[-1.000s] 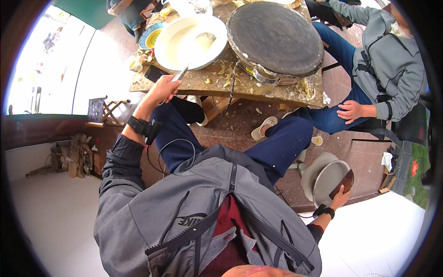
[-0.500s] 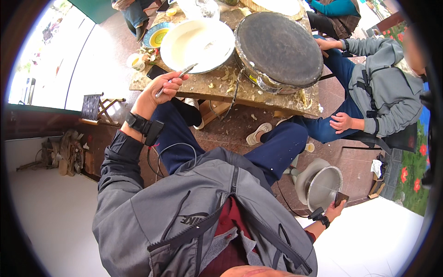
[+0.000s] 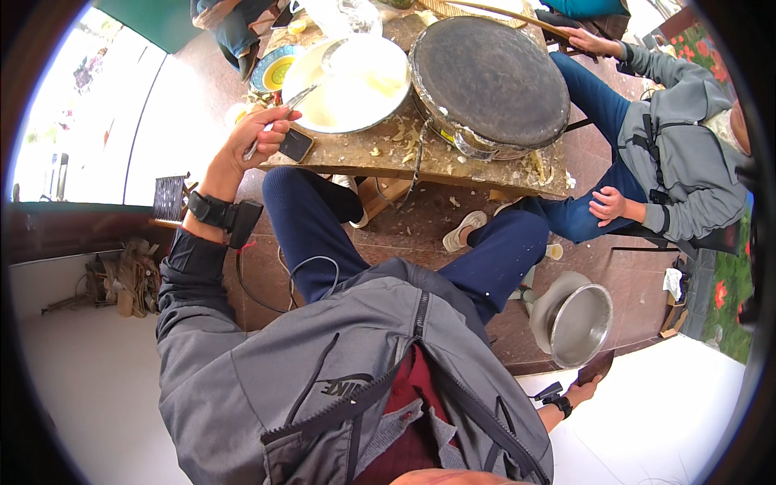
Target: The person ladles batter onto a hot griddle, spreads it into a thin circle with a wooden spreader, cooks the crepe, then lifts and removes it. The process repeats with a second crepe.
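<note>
My left hand (image 3: pixel 263 137) is closed around a slim metal utensil (image 3: pixel 301 97), whose far end points over the near left rim of a wide white basin (image 3: pixel 343 121) with pale batter-like stuff inside. A black phone (image 3: pixel 297 146) lies on the table just beside this hand. Low on the right, my right hand (image 3: pixel 584 391) grips a flat dark brown plate-like piece (image 3: pixel 596 368). That piece is just below a round grey metal pan (image 3: pixel 582 325), apart from my left hand's work area. Right of the basin stands a large round dark griddle (image 3: pixel 489 81).
The wooden table (image 3: pixel 356 157) is littered with pale scraps. A blue-and-yellow bowl (image 3: pixel 275 69) sits left of the basin. At right, a seated co-worker (image 3: pixel 679 153) holds a long wooden stick (image 3: pixel 509 14). A folding stool (image 3: pixel 171 198) stands at left.
My left hand has moved left with the utensil. My right hand has lowered the brown piece away from the grey pan. The co-worker's far hand has risen and now holds the stick.
</note>
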`<state>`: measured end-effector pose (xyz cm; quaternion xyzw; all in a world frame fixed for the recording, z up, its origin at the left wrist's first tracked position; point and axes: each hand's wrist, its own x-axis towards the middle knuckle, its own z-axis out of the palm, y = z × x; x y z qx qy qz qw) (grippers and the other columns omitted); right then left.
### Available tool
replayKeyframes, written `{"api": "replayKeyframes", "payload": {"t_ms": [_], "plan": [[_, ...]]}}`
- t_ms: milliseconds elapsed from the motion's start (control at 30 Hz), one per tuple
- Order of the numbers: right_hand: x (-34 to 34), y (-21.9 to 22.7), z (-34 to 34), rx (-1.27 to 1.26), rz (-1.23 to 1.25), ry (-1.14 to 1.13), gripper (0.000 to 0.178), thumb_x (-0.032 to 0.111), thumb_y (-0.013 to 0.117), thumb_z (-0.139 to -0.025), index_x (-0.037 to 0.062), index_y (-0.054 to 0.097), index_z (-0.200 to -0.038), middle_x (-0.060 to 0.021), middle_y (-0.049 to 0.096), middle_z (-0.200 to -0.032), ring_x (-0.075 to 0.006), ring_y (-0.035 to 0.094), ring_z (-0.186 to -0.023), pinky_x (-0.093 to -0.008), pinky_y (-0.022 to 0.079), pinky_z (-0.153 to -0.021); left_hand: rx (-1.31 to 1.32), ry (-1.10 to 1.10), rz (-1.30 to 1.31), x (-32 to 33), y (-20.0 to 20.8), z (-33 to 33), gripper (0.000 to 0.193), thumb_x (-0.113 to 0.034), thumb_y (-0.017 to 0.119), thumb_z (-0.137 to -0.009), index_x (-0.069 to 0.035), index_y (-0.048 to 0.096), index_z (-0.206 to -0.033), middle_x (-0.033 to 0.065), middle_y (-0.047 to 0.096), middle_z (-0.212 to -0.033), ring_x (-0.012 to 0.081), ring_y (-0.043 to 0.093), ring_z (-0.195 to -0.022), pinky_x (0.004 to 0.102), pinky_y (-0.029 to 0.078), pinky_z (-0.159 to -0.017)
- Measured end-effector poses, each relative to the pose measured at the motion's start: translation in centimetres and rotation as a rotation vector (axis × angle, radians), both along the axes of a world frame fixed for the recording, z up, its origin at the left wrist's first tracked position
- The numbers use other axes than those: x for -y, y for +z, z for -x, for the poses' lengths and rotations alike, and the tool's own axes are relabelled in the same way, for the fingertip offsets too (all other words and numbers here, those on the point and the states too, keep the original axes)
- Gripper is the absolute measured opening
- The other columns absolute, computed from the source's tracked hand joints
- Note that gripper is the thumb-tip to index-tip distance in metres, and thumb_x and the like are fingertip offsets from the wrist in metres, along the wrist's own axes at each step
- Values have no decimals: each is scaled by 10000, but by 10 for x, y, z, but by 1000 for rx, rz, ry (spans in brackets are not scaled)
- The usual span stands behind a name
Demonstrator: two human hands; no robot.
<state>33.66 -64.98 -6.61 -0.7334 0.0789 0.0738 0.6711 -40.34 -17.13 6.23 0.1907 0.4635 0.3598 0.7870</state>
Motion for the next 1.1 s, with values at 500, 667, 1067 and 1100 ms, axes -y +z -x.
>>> {"api": "replayKeyframes", "payload": {"t_ms": [500, 667, 1067, 1100], "plan": [[12, -35, 39, 155, 583, 199, 431, 154, 687, -861, -38, 550, -1222, -156, 599, -1146, -234, 572, -973, -331, 481, -844, -83, -41, -39, -6, 28, 23, 323, -213, 411, -1029, 65, 503, -1165, -41, 440, -657, -23, 350, -394, 116, 301, -300], [27, -46, 47, -18, 477, 151, 424, 128, 673, -865, -32, 546, -1237, -152, 604, -1161, -230, 584, -975, -337, 476, -868, 11, 4, 67, 0, 17, 28, 325, -215, 402, -1031, 64, 494, -1171, -50, 450, -649, -32, 381, -399, 119, 306, -297], [18, -15, 31, 240, 877, 293, 462, 165, 693, -824, -53, 566, -1211, -196, 608, -1173, -295, 584, -1038, -368, 453, -930, -180, -113, -46, 9, 23, 50, 369, -193, 395, -1028, 110, 465, -1225, -29, 454, -630, -9, 397, -375, 113, 339, -305], [13, -13, 30, 287, 914, 222, 472, 176, 695, -823, -53, 564, -1215, -197, 607, -1180, -298, 583, -1044, -369, 448, -936, -146, -104, -32, 10, 22, 52, 371, -193, 393, -1028, 111, 460, -1230, -27, 454, -627, -6, 400, -373, 114, 343, -305]]}}
